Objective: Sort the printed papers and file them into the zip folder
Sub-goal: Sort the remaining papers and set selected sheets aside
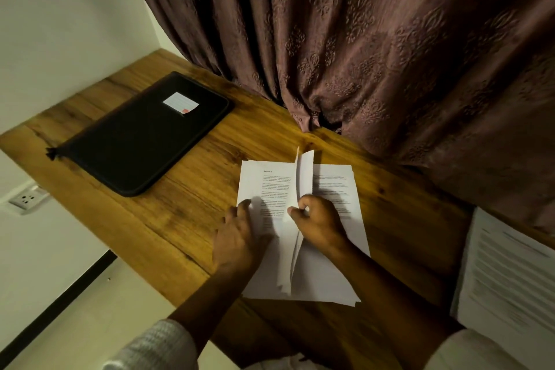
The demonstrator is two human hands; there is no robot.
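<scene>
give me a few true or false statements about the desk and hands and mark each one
The black zip folder lies left of the printed papers. True.
The right hand pinches a raised sheet. True.
The left hand grips the zip folder. False: it rests flat on the printed papers.
The zip folder has no label. False: a white label sits on it.

Dim, warm light; strong wide-angle bending at edges, slight softness throughout.
</scene>
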